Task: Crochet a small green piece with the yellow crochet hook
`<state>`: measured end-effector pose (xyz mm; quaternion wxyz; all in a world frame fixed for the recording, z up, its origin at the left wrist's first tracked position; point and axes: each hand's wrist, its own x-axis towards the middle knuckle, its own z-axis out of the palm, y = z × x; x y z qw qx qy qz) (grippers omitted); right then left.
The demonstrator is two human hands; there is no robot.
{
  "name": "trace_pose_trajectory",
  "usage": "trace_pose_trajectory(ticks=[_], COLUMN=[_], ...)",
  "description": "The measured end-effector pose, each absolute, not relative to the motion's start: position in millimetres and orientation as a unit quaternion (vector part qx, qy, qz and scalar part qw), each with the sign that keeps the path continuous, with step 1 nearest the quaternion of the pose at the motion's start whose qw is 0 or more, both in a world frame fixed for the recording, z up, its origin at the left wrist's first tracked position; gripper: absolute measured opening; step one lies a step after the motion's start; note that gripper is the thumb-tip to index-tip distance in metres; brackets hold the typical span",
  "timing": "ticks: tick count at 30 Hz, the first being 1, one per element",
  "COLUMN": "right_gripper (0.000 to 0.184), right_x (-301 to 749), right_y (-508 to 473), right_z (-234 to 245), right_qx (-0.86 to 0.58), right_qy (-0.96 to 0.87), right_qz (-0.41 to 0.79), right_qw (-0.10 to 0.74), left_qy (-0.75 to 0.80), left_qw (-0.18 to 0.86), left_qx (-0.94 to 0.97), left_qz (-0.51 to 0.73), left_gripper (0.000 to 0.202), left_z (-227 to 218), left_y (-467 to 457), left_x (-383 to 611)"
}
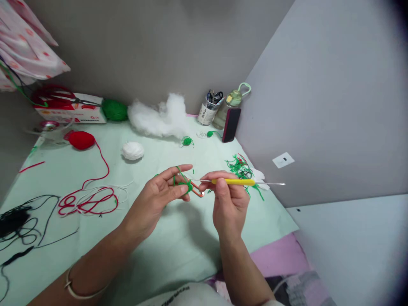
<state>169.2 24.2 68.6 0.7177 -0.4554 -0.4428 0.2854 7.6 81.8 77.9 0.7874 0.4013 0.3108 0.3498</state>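
Observation:
My left hand (159, 193) pinches a small piece of green crochet work (189, 186) between thumb and fingers, with green yarn (179, 171) running over the fingers. My right hand (228, 204) grips a crochet hook (237, 182) by its yellow handle, palm side partly toward me. The hook's thin metal shaft points left to the green piece; its other metal end sticks out to the right. Whether the tip is inside a stitch is too small to tell. A thin orange loop (198, 193) hangs by the green piece, between both hands.
At the back stand white stuffing (156, 117), a green yarn ball (114, 110), a pen cup (207, 112), a bottle (234, 98) and a phone (231, 125). Left lie red yarn (81, 140), a white ball (133, 151) and black yarn (14, 221). Green scraps (239, 167) lie right.

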Motion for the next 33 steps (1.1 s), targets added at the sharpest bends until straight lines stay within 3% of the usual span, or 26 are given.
trace_pose_trajectory(ticks=[8,33], right_gripper=[0.019,0.018], right_x=[172.3,169.7], right_y=[19.5,20.5], right_z=[75.0,70.5], right_qx=[-0.448,-0.438], right_qy=[-0.453,-0.462], right_qz=[0.281,0.311], right_qw=[0.718,0.706], left_qy=[0.307,0.293], left_qw=[0.782,0.782], left_qx=[0.406,0.420], left_qz=[0.359,0.355], left_gripper=[0.034,0.037], left_z=[78.2,78.3], left_y=[82.4,81.5], left_x=[7.9,6.7])
